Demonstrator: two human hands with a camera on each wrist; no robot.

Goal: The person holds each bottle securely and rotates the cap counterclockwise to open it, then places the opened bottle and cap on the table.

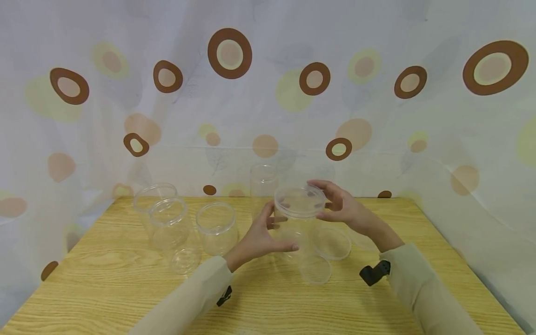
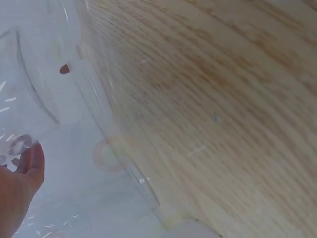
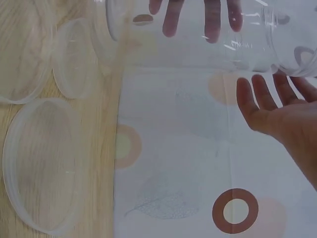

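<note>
In the head view my left hand [image 1: 257, 238] grips a clear plastic jar [image 1: 289, 228] from the left, its thumb across the front. A wide clear lid [image 1: 300, 200] sits at the jar's top. On that lid's right edge my right hand [image 1: 349, 211] has its thumb in front and fingers behind. The right wrist view shows this right hand [image 3: 287, 114] at the lid's rim, with left-hand fingers [image 3: 213, 22] lying along the jar. Only part of the left hand [image 2: 20, 191] appears in the left wrist view. Whether the lid is fully seated, I cannot tell.
Open clear jars stand at the left: a large one [image 1: 156, 193], a medium one [image 1: 168, 228], another [image 1: 215, 230] and a small one [image 1: 186, 260]. A tall jar [image 1: 264, 179] rises behind. Loose lids [image 1: 332, 243] lie right of the held jar. Patterned cloth [image 1: 268, 93] hangs behind the table.
</note>
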